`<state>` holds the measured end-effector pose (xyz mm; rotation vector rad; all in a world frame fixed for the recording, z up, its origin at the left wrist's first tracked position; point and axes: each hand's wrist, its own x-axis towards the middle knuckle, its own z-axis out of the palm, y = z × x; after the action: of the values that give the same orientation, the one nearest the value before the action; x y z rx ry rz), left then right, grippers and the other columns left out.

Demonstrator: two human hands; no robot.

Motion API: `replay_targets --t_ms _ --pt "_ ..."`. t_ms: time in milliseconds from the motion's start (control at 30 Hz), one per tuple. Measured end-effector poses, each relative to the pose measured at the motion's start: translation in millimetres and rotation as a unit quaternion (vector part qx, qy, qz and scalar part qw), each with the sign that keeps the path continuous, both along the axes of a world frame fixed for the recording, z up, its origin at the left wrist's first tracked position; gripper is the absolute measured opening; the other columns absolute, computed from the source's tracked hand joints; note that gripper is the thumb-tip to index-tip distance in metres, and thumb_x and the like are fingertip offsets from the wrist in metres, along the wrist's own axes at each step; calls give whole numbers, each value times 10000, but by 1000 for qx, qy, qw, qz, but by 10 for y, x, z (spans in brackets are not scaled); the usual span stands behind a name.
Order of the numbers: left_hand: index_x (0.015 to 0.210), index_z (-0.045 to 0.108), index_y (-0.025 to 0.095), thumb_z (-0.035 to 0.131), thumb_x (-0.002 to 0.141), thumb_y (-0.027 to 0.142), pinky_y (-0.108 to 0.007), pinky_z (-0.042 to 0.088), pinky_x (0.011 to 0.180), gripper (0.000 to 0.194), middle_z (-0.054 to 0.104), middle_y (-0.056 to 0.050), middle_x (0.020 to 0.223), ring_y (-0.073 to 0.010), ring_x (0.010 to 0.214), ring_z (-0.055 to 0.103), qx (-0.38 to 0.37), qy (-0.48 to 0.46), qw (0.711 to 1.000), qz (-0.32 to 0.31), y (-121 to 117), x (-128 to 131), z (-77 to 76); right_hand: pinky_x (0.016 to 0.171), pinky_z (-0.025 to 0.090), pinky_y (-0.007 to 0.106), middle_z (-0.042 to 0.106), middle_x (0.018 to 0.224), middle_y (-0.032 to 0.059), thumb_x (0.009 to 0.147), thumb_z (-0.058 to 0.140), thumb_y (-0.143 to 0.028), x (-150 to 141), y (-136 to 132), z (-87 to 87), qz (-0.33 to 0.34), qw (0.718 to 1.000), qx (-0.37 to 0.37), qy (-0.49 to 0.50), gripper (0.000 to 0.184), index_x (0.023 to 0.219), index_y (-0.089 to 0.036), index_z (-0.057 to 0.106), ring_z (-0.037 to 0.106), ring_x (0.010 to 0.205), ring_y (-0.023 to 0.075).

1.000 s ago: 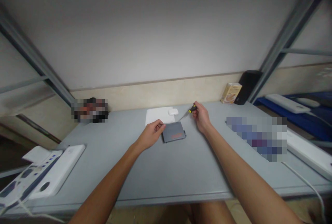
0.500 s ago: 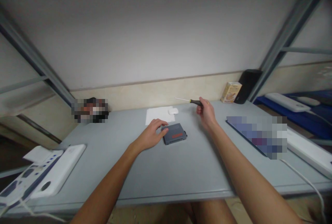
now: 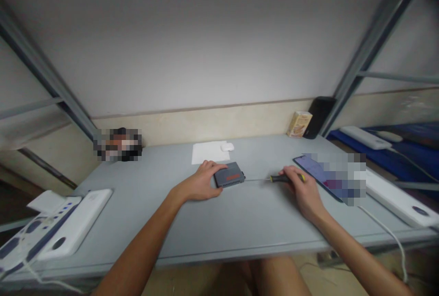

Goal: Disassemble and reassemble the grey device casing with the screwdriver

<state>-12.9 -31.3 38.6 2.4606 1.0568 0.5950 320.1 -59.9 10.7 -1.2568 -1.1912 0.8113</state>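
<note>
A small dark grey metal box [image 3: 229, 174] with an orange label and a row of vent slots lies flat on the table [image 3: 219, 223]. My left hand [image 3: 201, 182] grips its left end, thumb at the front edge and fingers over the back. Level above the tabletop, a screwdriver [image 3: 280, 179] with a black and yellow handle is held in my right hand [image 3: 302, 190]. Its thin shaft points left, and the tip reaches the right side of the box; whether it sits in a screw is too small to tell.
Behind the box lie a white paper [image 3: 208, 151] and a small white case [image 3: 227, 147]. A phone [image 3: 318, 174] and a long white device [image 3: 394, 195] lie to the right. A yellow carton [image 3: 299, 124] and a black speaker-like object [image 3: 319, 116] stand at the back. White power strips [image 3: 73, 223] occupy the left.
My right hand has brought the screwdriver down and rightward, from above the table to the box's right side. My left hand has shifted from resting at the box's edge to gripping it.
</note>
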Motion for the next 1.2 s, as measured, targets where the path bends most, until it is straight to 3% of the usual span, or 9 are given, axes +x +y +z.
replay_targets --t_ms 167,467,867,1200 --pt "1469 466 292 719 766 213 -480 373 1130 751 551 -88 1246 -284 1180 499 5 7 1000 1 1 7 -22 451 287 261 494 518 -21 876 646 -574 -83 -116 87 30 995 -24 -87 379 778 -216 723 411 477 136" --pt "1462 475 306 712 775 218 -456 418 1090 732 540 -82 1214 -275 1159 510 -6 -3 1000 0 -7 -8 -10 454 290 263 543 532 -13 866 651 -564 -122 -109 142 19 994 -19 -102 362 770 -225 732 412 477 141" --pt "1450 484 315 700 758 156 -473 400 1123 742 530 -81 1252 -273 1184 509 7 -3 1000 -8 -8 -2 -2 466 287 258 543 551 -16 873 646 -572 -84 -80 69 45 992 -33 -111 370 788 -220 726 422 494 141" --pt "1336 607 342 736 834 301 -522 348 1161 519 449 -100 1391 -324 1355 379 64 6 998 2 -145 251 2 451 286 262 530 525 -19 864 640 -583 -89 -93 96 34 993 -40 -108 377 798 -224 731 413 467 140"
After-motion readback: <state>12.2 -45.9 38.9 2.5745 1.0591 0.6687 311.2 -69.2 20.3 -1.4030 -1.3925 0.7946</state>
